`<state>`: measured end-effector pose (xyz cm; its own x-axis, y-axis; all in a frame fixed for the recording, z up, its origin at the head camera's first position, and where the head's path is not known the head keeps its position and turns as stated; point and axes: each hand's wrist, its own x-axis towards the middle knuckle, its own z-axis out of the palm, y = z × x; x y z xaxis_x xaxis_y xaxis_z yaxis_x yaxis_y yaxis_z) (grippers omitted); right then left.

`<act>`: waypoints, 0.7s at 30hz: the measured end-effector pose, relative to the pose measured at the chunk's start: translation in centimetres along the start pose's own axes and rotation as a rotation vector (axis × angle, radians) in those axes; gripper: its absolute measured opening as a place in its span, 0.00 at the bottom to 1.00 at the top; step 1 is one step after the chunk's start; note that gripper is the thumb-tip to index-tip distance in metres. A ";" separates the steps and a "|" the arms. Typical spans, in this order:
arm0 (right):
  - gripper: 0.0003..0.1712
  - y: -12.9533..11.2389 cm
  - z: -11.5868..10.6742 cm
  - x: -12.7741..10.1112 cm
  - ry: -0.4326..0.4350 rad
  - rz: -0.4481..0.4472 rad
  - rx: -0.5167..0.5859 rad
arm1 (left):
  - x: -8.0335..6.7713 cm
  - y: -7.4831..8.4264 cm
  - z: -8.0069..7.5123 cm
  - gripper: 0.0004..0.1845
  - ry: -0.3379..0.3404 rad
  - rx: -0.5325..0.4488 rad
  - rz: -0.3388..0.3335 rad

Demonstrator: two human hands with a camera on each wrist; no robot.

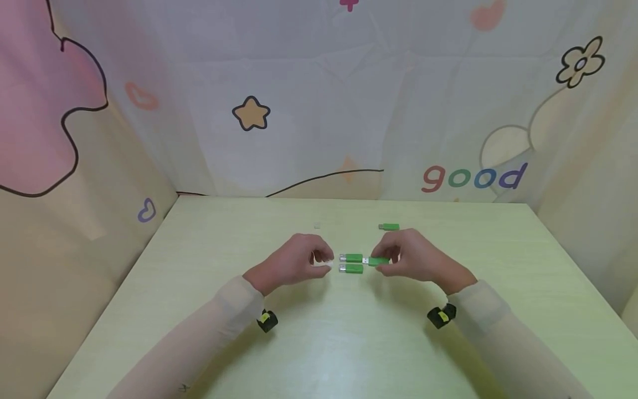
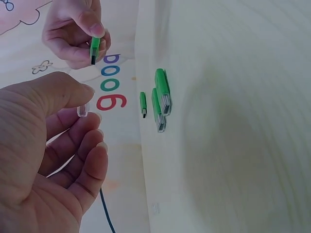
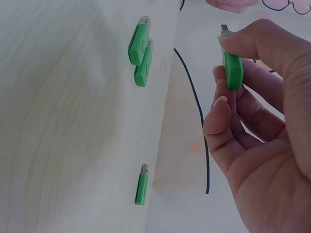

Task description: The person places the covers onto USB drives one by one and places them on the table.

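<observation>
Hands are seen from the head view above the table point(image 1: 199, 332): a green USB stick point(image 1: 379, 260) is pinched by the right hand point(image 1: 416, 260); what the left hand point(image 1: 296, 260) pinches is unclear. In the left wrist view, a clear cap point(image 2: 83, 111) is shown between its fingertips. In the right wrist view, two capped sticks point(image 3: 140, 53) and a lone stick point(image 3: 141, 185) are shown lying on the table.

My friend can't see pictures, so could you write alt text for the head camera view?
Over a pale green table, the right hand pinches a green USB stick while the left hand holds a small clear cap. Two capped green sticks lie between the hands; another green stick lies farther back.
</observation>
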<state>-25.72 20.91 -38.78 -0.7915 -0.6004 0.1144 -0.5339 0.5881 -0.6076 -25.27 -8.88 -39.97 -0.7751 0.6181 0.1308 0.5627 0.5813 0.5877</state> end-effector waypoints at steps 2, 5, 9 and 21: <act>0.09 -0.2 0.0 -0.1 -0.004 -0.019 0.017 | -0.1 0.2 0.1 0.08 0.003 -0.009 0.008; 0.09 -0.5 0.1 -0.1 -0.015 -0.038 0.033 | -0.2 0.3 0.3 0.07 0.008 -0.009 0.013; 0.09 -1.0 0.2 -0.2 -0.031 -0.053 0.042 | -0.2 0.5 0.5 0.07 0.019 0.006 0.024; 0.10 -1.5 0.9 -0.4 -0.046 -0.072 0.109 | -0.7 1.2 0.8 0.09 0.020 -0.040 0.078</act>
<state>-24.32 19.81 -38.64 -0.7364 -0.6647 0.1258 -0.5513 0.4819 -0.6810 -23.88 -8.19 -39.95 -0.7353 0.6496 0.1931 0.6099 0.5101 0.6064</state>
